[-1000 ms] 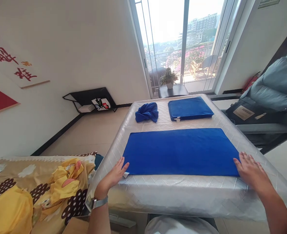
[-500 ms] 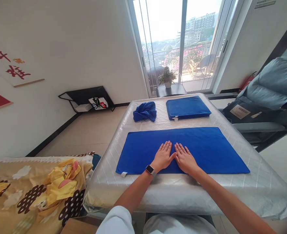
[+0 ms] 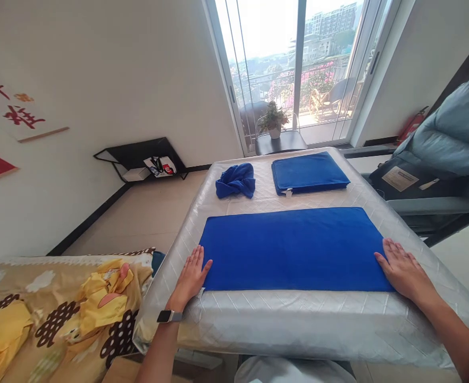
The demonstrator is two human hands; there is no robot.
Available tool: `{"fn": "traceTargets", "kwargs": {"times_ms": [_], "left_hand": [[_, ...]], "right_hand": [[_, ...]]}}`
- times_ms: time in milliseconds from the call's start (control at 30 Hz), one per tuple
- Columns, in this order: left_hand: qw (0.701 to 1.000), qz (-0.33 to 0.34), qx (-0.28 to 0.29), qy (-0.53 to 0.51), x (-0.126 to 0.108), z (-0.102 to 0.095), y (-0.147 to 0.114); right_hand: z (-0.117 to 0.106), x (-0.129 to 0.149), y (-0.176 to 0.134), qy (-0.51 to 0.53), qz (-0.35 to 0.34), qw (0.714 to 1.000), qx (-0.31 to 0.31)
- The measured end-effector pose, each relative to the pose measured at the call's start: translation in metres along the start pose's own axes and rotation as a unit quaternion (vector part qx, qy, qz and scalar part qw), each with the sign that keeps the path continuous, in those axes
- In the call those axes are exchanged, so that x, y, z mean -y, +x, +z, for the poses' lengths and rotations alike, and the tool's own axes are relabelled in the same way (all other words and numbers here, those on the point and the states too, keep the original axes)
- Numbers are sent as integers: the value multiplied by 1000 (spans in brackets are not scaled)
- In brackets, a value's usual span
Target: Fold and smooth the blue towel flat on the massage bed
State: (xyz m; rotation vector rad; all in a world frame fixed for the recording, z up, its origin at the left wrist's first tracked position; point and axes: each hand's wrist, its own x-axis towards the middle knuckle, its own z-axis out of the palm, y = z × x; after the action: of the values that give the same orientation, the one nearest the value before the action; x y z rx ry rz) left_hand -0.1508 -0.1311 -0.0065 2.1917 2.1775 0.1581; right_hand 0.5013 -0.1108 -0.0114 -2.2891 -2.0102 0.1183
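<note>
A blue towel [image 3: 290, 250] lies flat in a long rectangle across the near part of the covered table [image 3: 282, 314]. At its left end rests my left hand [image 3: 192, 274], fingers stretched out and thumb over the cloth, with a watch on the wrist. My right hand [image 3: 405, 266] is spread at the opposite end, its thumb by the towel's edge. Neither hand grips anything. Farther back sit a crumpled blue towel [image 3: 235, 181] on the left and a neat stack of folded blue towels [image 3: 310, 173] on the right.
A bed with a patterned sheet [image 3: 75, 314] and yellow clothing [image 3: 102, 298] adjoins the table's left side. To the right stands a grey reclining chair [image 3: 437, 159]. Behind the table, a potted plant [image 3: 274, 122] sits on a chair before the glass door.
Both hands have slid apart from the towel's middle, the left to its left end and the right to its right end. The towel remains flat.
</note>
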Motion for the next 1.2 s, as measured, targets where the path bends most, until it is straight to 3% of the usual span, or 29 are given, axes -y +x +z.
{"fn": "traceTargets", "kwargs": {"times_ms": [100,200,300,367,500,600,667,733,867,1000,1100,1200], "left_hand": [[1000,-3,9,5,13,0,-4],[999,-23,29,10,18,-11,6],[1000,-26,-1,-2,1,-32,30],[999,34,-27,-17,-34,-46,51],[972,228,-10,-61,-140,-55,100],[958,271,-27,-84,-208,-36,137],[958,267,-67,-79,-235,-17,156],[961,257,-80,-66,-247,2,168],[969,235,-49,-51,-249,27,175],[971,236,-19,-35,-239,29,176],[976,217,7,-23,-213,24,179],[987,156,20,-12,-161,19,180]], "right_hand": [[-8,1,-5,-9,15,1000,3],[-20,17,-7,-14,15,999,-35],[-35,50,-2,9,-33,997,-69],[-43,85,8,21,-92,993,-71],[-46,169,41,37,-220,974,-47],[-31,225,70,44,-268,962,-14],[-17,249,86,44,-267,963,14],[-4,261,97,43,-260,964,26],[16,263,105,53,-254,966,-6],[22,257,111,55,-251,966,1],[21,234,121,51,-252,966,7],[17,183,133,43,-247,968,6]]}}
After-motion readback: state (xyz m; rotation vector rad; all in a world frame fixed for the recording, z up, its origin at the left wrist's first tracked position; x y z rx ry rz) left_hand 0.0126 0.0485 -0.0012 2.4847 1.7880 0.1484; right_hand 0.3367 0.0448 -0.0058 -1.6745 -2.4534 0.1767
